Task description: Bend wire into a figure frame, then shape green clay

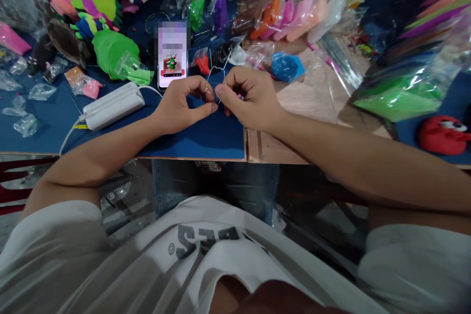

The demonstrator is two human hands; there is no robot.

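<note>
A thin, bent silvery wire [220, 68] spans the gap between my two hands, above the front edge of the table. My left hand [180, 105] has curled fingers at one end of it, with the thumb stretched toward the other hand. Thumb and forefinger of my right hand [253, 98] pinch the wire close by. A bit of pink shows beside the right fingers; what it is I cannot make out. Just behind the left hand stands a lit phone [172, 59] showing a green figure on its screen.
A white power adapter [114, 105] with a cable lies left of the phone. Bagged clay in orange, pink and white [287, 17] sits at the back. Green clay [116, 54] is at left, a blue bagged lump [287, 66] right, and a red clay figure [443, 135] far right.
</note>
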